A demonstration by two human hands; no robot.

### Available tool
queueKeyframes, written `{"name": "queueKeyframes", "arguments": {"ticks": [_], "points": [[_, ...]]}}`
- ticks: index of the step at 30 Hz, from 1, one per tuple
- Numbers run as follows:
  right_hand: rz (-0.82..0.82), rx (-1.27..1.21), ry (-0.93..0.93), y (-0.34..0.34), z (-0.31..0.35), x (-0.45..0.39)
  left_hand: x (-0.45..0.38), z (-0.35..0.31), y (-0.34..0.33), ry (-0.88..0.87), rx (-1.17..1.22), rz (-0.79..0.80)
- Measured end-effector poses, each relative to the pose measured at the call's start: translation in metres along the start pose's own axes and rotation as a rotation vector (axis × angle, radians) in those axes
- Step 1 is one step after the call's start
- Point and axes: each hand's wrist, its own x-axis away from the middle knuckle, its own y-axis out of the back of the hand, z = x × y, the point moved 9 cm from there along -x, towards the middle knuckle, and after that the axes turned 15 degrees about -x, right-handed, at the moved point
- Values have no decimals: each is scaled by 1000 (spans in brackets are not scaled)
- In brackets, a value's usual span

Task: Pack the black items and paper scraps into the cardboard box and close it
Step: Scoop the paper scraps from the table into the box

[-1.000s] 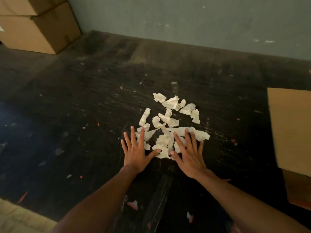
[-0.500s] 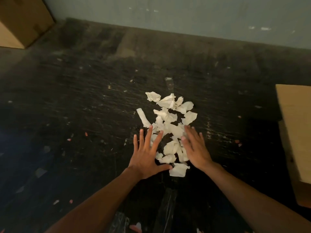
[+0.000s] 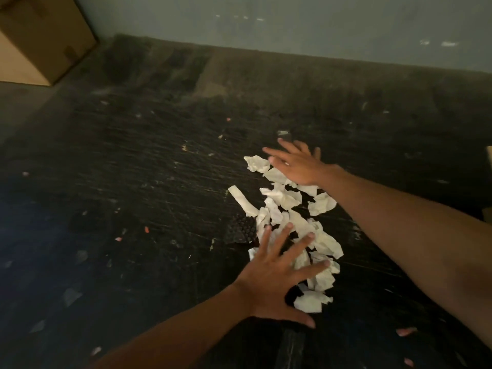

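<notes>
Dim light, dark scratched floor strewn with small pale and pinkish flecks. The paper scraps lay in a loose run right of centre: white, crumpled, torn into irregular pieces, some folded over, one longer strip angled off on the left edge of the heap. The pile stretched from the far end near my right hand to the near end under my left hand. My left hand lay flat, palm down, on the near part of the scraps, fingers spread wide apart, thumb out toward me, gripping nothing. My right hand reached across the far end, palm down, fingers extended and slightly apart, its heel over the uppermost scraps; it was blurred, so I could not tell whether it touched them, and nothing was held. Just left of the scraps, touching their edge, sat a black item with a dimpled, honeycomb-like surface, hard to make out against the floor. A cardboard box stood closed at the far left corner against the grey wall, well apart from the pile.
</notes>
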Motion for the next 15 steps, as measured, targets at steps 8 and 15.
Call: {"name": "queueKeyframes", "arguments": {"ticks": [8, 15], "points": [[231, 129, 8, -32, 4, -19, -9, 26, -25, 91, -136, 59], [48, -385, -26, 13, -53, 51, 26, 91, -9, 372, -49, -27]]}}
